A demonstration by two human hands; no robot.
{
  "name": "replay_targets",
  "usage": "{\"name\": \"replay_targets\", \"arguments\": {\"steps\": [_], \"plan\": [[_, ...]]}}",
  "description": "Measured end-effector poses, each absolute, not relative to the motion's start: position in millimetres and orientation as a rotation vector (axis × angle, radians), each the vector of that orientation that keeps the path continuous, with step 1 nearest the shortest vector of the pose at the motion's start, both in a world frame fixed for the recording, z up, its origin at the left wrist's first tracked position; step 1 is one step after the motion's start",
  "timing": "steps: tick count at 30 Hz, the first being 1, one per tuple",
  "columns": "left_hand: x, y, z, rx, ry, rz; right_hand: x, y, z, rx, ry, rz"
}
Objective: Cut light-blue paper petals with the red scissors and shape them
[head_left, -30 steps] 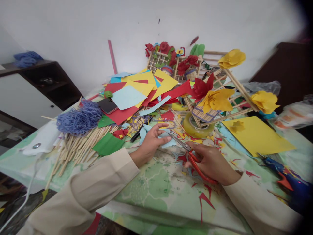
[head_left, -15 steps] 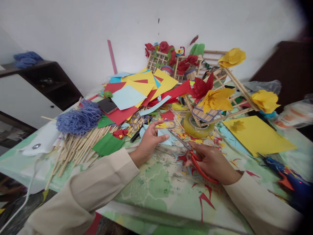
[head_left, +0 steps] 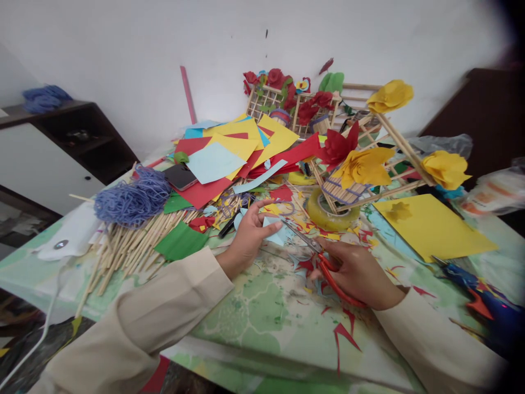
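Between the thumb and fingers of my left hand (head_left: 249,236) is a small piece of light blue paper (head_left: 274,232), partly hidden by the fingers. My right hand (head_left: 356,268) is closed around the red handles of a pair of scissors (head_left: 305,239). The blades point left, their tips at the edge of the blue paper. Paper scraps (head_left: 305,264) in red, blue and yellow lie under and around the scissors. Just beyond them, a roll of clear tape (head_left: 328,216) lies flat, with a stick frame bearing yellow paper flowers (head_left: 365,167) leaning over it.
At left, blue yarn (head_left: 131,200) lies over a bundle of thin sticks (head_left: 131,246), near green paper (head_left: 181,241). Coloured sheets (head_left: 217,161) and a phone (head_left: 180,176) are piled behind. On the right are a yellow sheet (head_left: 435,227) and a blue glue gun (head_left: 479,290).
The left-hand fingers and the blue paper have shifted very slightly, and the paper's angle against the blade tips differs a little. The right hand stays in place with the scissors.
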State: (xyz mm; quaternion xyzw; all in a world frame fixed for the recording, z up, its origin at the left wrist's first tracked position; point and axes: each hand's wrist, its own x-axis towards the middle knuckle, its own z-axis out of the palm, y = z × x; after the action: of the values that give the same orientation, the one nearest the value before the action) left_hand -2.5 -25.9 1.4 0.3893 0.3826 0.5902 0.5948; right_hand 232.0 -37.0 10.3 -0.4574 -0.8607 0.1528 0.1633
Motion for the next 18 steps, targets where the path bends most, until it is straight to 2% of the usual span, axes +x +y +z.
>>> {"name": "replay_targets", "arguments": {"steps": [18], "plan": [[-0.1, -28.6, 3.4, 1.047, 0.897, 1.305, 230.3, -38.7, 13.8, -1.298, -2.461, 0.467]]}}
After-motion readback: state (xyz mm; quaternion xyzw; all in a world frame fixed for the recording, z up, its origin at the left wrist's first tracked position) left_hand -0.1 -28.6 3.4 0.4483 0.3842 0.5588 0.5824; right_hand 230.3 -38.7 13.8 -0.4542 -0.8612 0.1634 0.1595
